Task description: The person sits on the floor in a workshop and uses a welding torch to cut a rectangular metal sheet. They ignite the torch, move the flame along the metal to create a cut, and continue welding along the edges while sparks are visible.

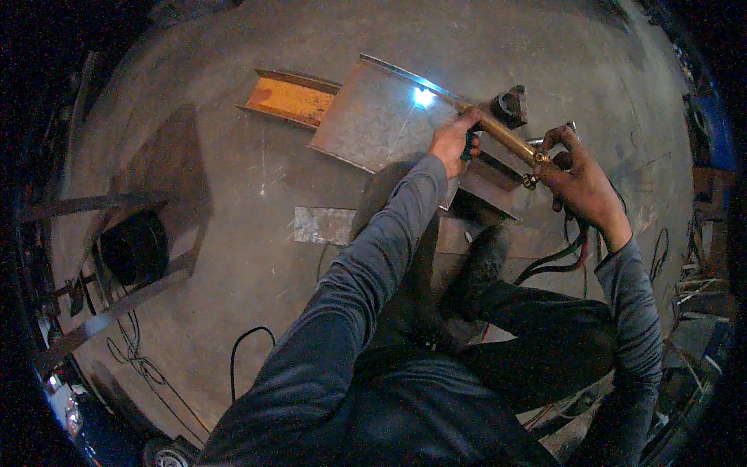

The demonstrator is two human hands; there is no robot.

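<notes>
A brass cutting torch (506,136) runs diagonally over a grey steel plate (366,117) with raised edges. My left hand (453,142) is closed around its front, with a small dark green thing at the fingers that I cannot make out. My right hand (576,175) grips the rear of the torch by its valves, where dark and red hoses (564,253) hang down. A bright blue-white glow (424,97) shows on the plate near the torch's tip, hiding the tip itself. An orange steel channel (284,101) lies at the plate's left end, and a dark channel (490,191) lies below the torch.
A dark metal block (510,105) stands right of the plate. A flat steel piece (319,224) lies nearer me. At left are a steel frame (117,310) and a black drum (132,245). Cables (140,366) cross the concrete floor (241,179). My legs and boot (475,272) are below my hands.
</notes>
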